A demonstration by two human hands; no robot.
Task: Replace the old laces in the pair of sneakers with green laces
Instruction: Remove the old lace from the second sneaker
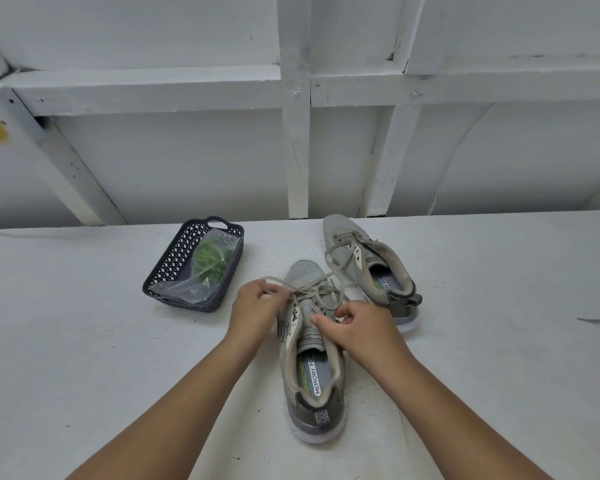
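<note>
Sneakers [314, 355] are sitting mid-counter [84, 341]; left hand [257, 304] fingers are pinching the old lace [312, 289]; right hand [357, 323] fingers are pinching it too.

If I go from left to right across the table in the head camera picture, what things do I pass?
Basket holding the bag of green laces → left hand → near sneaker → right hand → far sneaker.

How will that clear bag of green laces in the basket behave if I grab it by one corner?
The clear bag looks thin and crinkled, so it will probably hang floppy and sag. The green laces bunched inside would likely slide to the low end. It seems light; the dark basket probably stays put, though the slick film may slip from a loose pinch.
</note>
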